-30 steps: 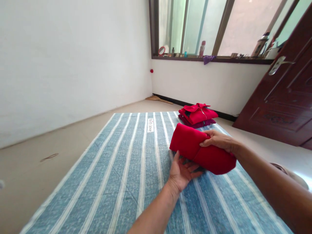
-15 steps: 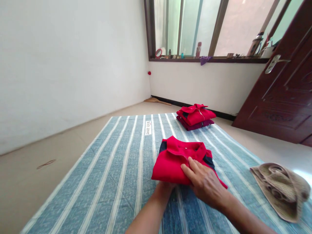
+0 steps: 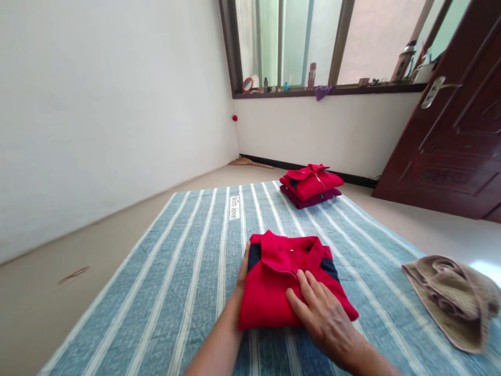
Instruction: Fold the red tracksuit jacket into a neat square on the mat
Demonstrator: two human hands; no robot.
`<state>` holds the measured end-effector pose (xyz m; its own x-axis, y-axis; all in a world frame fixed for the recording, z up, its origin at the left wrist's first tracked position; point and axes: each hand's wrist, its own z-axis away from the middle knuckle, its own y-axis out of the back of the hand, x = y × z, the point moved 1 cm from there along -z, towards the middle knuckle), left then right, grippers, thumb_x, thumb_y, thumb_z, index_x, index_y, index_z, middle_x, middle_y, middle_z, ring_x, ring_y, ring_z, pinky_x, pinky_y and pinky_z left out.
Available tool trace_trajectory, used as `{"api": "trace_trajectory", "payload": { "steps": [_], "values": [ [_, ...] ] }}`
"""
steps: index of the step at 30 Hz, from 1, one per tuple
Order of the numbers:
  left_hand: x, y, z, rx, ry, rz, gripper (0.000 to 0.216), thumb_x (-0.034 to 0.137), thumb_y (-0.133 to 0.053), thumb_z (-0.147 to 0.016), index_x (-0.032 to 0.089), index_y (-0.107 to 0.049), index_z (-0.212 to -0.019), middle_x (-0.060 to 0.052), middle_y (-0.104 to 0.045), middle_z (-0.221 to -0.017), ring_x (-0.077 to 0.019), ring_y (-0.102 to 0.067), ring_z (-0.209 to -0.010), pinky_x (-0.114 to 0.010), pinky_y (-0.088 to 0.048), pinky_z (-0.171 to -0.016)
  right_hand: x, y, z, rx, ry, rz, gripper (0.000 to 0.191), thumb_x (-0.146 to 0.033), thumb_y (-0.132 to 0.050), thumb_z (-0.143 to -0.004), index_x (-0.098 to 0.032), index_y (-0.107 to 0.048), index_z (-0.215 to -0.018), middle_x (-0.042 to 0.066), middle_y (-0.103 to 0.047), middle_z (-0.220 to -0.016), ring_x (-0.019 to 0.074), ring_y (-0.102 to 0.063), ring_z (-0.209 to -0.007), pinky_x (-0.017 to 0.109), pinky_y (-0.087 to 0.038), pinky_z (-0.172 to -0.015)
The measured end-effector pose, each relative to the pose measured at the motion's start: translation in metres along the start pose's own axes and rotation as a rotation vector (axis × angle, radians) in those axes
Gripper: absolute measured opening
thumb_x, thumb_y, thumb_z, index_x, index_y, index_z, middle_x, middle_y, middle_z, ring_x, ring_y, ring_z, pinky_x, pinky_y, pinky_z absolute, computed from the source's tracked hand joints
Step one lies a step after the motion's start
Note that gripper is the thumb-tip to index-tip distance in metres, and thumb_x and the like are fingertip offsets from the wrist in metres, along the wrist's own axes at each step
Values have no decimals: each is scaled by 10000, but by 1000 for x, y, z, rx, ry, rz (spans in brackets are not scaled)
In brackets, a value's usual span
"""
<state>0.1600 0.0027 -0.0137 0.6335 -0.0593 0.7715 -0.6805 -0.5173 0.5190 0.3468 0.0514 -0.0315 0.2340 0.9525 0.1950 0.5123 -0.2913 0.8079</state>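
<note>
A red jacket [image 3: 270, 300] with navy shoulder panels and a zipped collar lies folded on the striped blue-and-white cover, collar pointing away from me. Along its left edge rests my left hand [image 3: 243, 274], fingers stretched out and partly hidden by the cloth. My right hand [image 3: 319, 308] presses lightly on the front beside the zip, its fingers extended over the fabric. Farther off, another folded red jacket [image 3: 313, 183] sits on top of a folded maroon garment [image 3: 313, 200].
A rolled brown cloth item, perhaps a hat [image 3: 454, 297], lies at the right edge of the striped cover [image 3: 176, 271]. A dark red door [image 3: 442, 141] stands at the right. Bottles and a thermos [image 3: 404, 61] line the windowsill. White wall borders the left.
The jacket in front has come nearer to me and lies flatter. My left hand has moved from beneath it to its left edge; my right hand stays on its front.
</note>
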Motion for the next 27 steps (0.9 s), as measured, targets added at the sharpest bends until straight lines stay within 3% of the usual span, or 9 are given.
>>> {"api": "trace_trajectory", "payload": {
  "steps": [2, 4, 5, 7, 10, 14, 16, 21, 27],
  "values": [
    [-18, 9, -4, 41, 236, 267, 428, 424, -333, -970, 124, -634, -926, -76, -686, -846, -223, -658, -765, -362, -550, -634, -13, -6, 7, 49, -26, 6, 353, -76, -373, -847, -173, -575, -1120, 233, -555, -1268, 396, -490, -1203, 477, -533, -794],
    [-36, 23, -3, 160, 572, 557, 322, 416, -499, -886, 125, -619, -822, -72, -683, -729, -211, -662, -666, -316, -536, -558, -23, -12, 11, 97, -65, 8, 354, -81, -361, -850, -175, -586, -1107, 228, -551, -1277, 411, -454, -1231, 505, -522, -799],
    [-43, 31, 0, 252, 694, 612, 250, 380, -583, -826, 131, -609, -819, -69, -685, -731, -204, -666, -668, -294, -531, -551, -26, -14, 12, 117, -86, 6, 360, -80, -357, -848, -176, -588, -1107, 227, -549, -1280, 416, -436, -1244, 517, -517, -802],
    [-48, 45, 10, 424, 747, 474, 205, 320, -650, -752, 149, -609, -857, -69, -695, -804, -207, -678, -760, -276, -537, -597, -30, -16, 12, 135, -114, -9, 385, -71, -366, -831, -182, -586, -1127, 223, -541, -1291, 418, -397, -1272, 533, -507, -816],
    [-36, 51, 30, 505, 491, 38, 239, 329, -640, -749, 174, -625, -930, -86, -686, -958, -252, -655, -932, -358, -550, -773, -30, -16, 13, 99, -132, -62, 430, -85, -446, -776, -189, -568, -1175, 221, -493, -1343, 420, -350, -1302, 553, -486, -857],
    [1, 31, 58, 436, -47, -374, 233, 271, -552, -838, 187, -589, -1052, -118, -629, -1132, -279, -594, -1061, -477, -489, -932, -27, -6, 15, -3, -196, -213, 595, -214, -598, -701, -205, -497, -1287, 206, -339, -1462, 423, -298, -1331, 573, -450, -922],
    [19, 17, 69, 390, -218, -504, 253, 213, -521, -862, 179, -560, -1110, -133, -596, -1181, -281, -554, -1120, -485, -481, -949, -22, 1, 16, 12, -231, -304, 661, -257, -604, -717, -183, -430, -1350, 195, -334, -1467, 381, -324, -1333, 532, -461, -944],
    [39, -6, 86, 297, -334, -644, 325, 138, -517, -850, 145, -512, -1175, -177, -530, -1238, -307, -489, -1191, -493, -498, -934, 3, 10, 18, 161, -410, -481, 511, -200, -478, -857, -171, -395, -1360, 144, -476, -1369, 245, -454, -1267, 420, -478, -979],
    [44, -11, 81, 267, -375, -708, 367, 106, -520, -830, 138, -508, -1195, -196, -479, -1309, -352, -401, -1274, -576, -437, -974, 21, 3, 11, 243, -436, -425, 374, -128, -448, -862, -184, -527, -1223, 113, -613, -1196, 238, -549, -1156, 442, -496, -947]
  ]
}}
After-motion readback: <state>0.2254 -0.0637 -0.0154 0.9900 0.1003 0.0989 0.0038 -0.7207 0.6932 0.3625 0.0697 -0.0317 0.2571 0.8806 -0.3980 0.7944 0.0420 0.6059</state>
